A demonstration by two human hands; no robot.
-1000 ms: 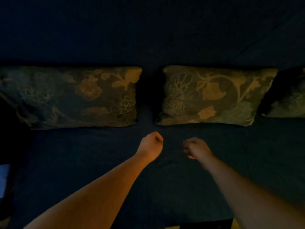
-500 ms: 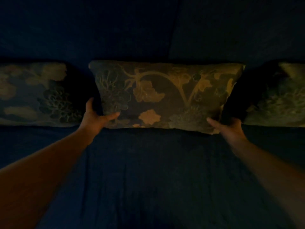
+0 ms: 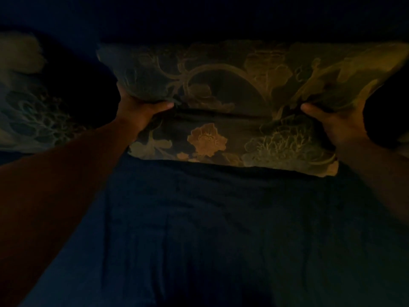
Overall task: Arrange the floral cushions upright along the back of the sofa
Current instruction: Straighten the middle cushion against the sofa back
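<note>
The middle floral cushion (image 3: pixel 212 111) lies on the dark sofa seat (image 3: pixel 199 229) against the backrest, buckled along a crease across its middle — the left hand (image 3: pixel 141 107) and right hand (image 3: pixel 332 120) each clamp one end. A neighbouring cushion (image 3: pixel 28 103) shows at the left, apparently propped already, so this one seems mid-adjustment — standing it straight remains.

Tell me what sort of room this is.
Probably a dim living room at home. A dark blue sofa fills the view. The left hand and right hand grip a floral cushion standing against its back, and another cushion sits to the left.
</note>
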